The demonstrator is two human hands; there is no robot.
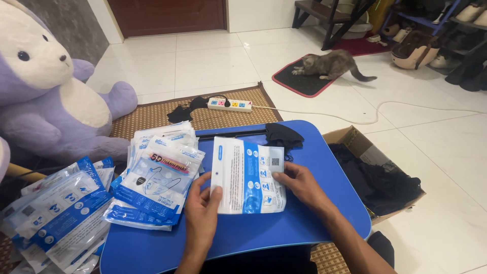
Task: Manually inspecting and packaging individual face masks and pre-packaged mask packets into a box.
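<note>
From the head camera I look down on a blue tabletop [304, 223], a small lap table with rounded corners set over a woven mat [152, 114] on the white tiled floor.

My left hand [202, 210] and right hand [299, 183] both hold one white-and-blue mask packet [247, 175], which lies flat on the middle of the tabletop with its printed back facing up. The left grip pinches the packet's near left corner, thumb on top. The right grip is closed on the packet's right edge, fingertips pressing on its face. Both grips are narrow, each holding the packet.

Just left of the packet a stack of the same kind of mask packets [157, 177] rests on the tabletop's left side, some overhanging its edge. Further left, off the tabletop, a second heap of packets [56, 213] lies low and near. At the far edge of the tabletop lies a black face mask [283, 134], beside a thin black bar.

To the right, touching the table's side, an open cardboard box [355, 139] holds dark cloth items. On the left sits a large purple-and-cream plush rabbit [50, 91]. On the far part of the mat lies a white power strip [230, 104] with its cord running right across the floor. Farther off, a grey tabby cat [332, 64] stands on a dark mat with a red border.
</note>
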